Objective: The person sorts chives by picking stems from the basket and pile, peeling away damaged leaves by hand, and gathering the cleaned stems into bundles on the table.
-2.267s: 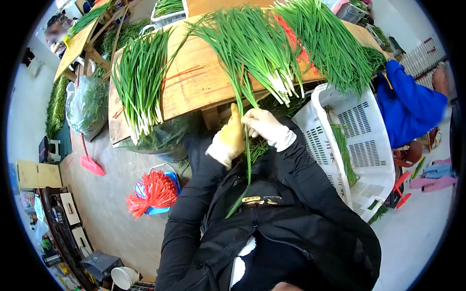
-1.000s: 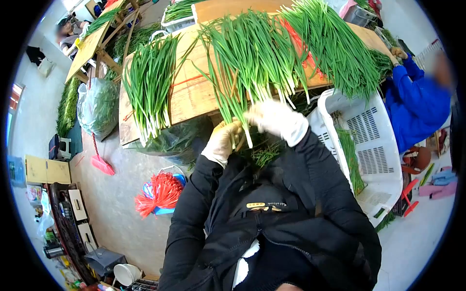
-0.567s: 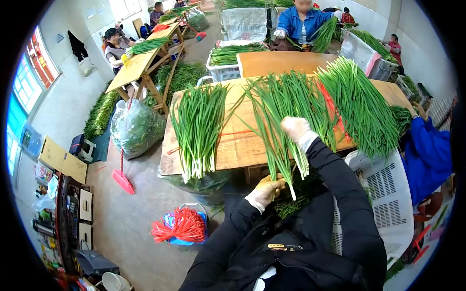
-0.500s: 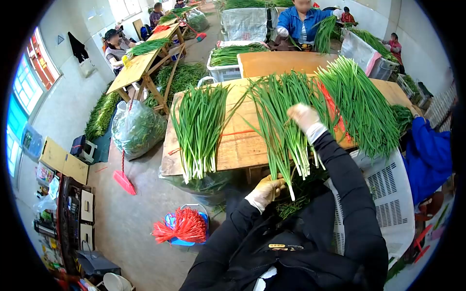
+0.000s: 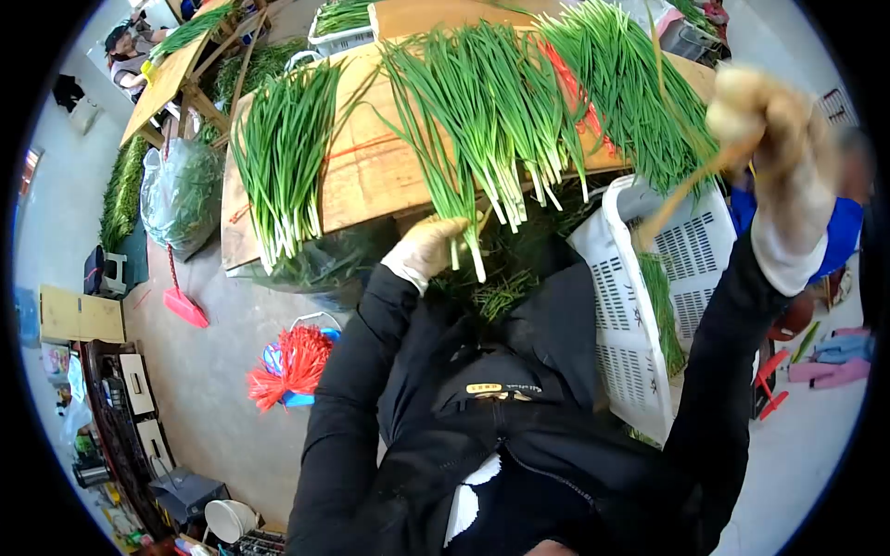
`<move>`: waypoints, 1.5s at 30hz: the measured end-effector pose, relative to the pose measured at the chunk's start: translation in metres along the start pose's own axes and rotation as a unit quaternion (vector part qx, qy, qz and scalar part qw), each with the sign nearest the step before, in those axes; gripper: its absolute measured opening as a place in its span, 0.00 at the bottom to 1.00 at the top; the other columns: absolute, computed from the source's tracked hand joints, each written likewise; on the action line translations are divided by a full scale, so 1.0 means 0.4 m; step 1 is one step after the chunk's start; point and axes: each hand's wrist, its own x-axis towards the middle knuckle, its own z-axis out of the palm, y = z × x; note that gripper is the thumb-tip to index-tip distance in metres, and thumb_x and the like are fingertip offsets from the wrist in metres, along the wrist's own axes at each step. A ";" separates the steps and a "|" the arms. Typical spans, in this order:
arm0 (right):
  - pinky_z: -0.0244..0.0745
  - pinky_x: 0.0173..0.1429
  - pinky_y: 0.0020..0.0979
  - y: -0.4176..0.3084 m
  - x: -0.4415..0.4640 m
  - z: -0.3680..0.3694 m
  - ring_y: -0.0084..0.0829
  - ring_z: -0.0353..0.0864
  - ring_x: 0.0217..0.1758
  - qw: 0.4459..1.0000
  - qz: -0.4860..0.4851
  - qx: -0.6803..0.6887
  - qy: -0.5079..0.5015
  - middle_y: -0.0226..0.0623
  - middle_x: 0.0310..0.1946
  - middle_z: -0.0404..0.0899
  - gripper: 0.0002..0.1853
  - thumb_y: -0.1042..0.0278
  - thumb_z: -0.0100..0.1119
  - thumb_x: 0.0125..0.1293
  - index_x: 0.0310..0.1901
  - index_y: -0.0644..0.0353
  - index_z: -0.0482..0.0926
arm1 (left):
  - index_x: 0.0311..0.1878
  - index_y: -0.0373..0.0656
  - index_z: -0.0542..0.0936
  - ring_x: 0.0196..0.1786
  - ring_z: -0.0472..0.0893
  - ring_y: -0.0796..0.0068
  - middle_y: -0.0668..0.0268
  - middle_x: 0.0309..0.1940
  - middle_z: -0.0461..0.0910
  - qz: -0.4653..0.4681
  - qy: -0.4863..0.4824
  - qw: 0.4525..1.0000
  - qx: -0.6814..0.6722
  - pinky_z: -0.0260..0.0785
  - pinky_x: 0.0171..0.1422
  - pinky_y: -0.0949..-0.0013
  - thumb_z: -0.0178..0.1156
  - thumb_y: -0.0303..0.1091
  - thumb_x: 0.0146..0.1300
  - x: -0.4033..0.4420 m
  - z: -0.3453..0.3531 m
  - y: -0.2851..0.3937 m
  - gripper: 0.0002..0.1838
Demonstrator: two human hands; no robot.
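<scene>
The right hand [image 5: 777,139] has just swung up and away with a yellow leaf [image 5: 691,188] in its blurry fingers, so that leaf seems off the chives [image 5: 450,195], held near their white ends in the fingers of the left hand [image 5: 426,248].

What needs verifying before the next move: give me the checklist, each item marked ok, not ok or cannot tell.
1. Left hand grips the small bunch near its white ends: ok.
2. Right hand free: not ok; raised, it holds a yellowed strand.
3. Yellowed strand clear of the white basket: cannot tell; they overlap in view and the strand is blurred.
4. Small bunch free of yellowed leaves: cannot tell at this size.
5. Leftmost pile of greens apart from the small bunch: ok; bare wood shows between them.
6. Red strips in sight on the table: ok.
</scene>
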 end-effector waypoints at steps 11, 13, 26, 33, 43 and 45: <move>0.66 0.30 0.17 0.500 -0.297 0.405 0.14 0.71 0.24 0.824 0.480 0.183 -0.239 0.28 0.27 0.78 0.20 0.47 0.48 0.63 0.31 0.58 0.73 | 0.41 0.40 0.76 0.33 0.75 0.75 0.66 0.33 0.78 -0.018 0.001 1.000 -0.009 0.69 0.38 0.70 0.53 0.31 0.60 -0.044 0.013 0.024 0.08; 0.65 0.28 0.16 0.569 -0.323 0.469 0.15 0.71 0.22 0.833 0.491 0.241 -0.078 0.25 0.24 0.77 0.14 0.52 0.52 0.62 0.32 0.55 0.74 | 0.41 0.41 0.75 0.33 0.75 0.74 0.67 0.33 0.78 -0.003 0.080 0.996 0.026 0.69 0.37 0.70 0.52 0.30 0.61 -0.035 0.000 0.012 0.07; 0.71 0.33 0.24 0.425 -0.349 0.323 0.22 0.76 0.29 0.945 0.287 0.060 -0.144 0.29 0.27 0.77 0.08 0.65 0.52 0.62 0.34 0.60 0.77 | 0.40 0.42 0.72 0.39 0.77 0.65 0.59 0.37 0.76 0.026 0.005 0.995 -0.098 0.71 0.44 0.64 0.52 0.31 0.61 -0.034 0.019 -0.016 0.06; 0.60 0.60 0.38 0.478 -0.154 0.434 0.42 0.64 0.58 0.784 0.038 -0.602 -0.147 0.35 0.56 0.65 0.24 0.68 0.52 0.56 0.57 0.45 0.66 | 0.42 0.35 0.75 0.33 0.76 0.75 0.65 0.32 0.78 0.068 0.054 0.995 -0.043 0.71 0.37 0.75 0.57 0.29 0.58 -0.030 0.092 -0.029 0.11; 0.68 0.57 0.36 0.662 -0.112 0.143 0.40 0.70 0.56 0.806 0.236 -0.529 -0.124 0.41 0.60 0.60 0.36 0.83 0.48 0.50 0.59 0.31 0.62 | 0.44 0.35 0.75 0.26 0.71 0.86 0.69 0.32 0.77 0.043 0.001 0.993 0.105 0.62 0.30 0.83 0.56 0.29 0.58 -0.214 0.250 0.182 0.12; 0.68 0.57 0.36 0.654 -0.123 0.116 0.41 0.68 0.57 0.810 0.237 -0.515 -0.152 0.43 0.60 0.61 0.36 0.84 0.48 0.49 0.59 0.33 0.63 | 0.45 0.35 0.74 0.27 0.71 0.84 0.68 0.32 0.77 0.052 0.004 0.992 0.113 0.63 0.31 0.82 0.55 0.31 0.59 -0.246 0.276 0.227 0.12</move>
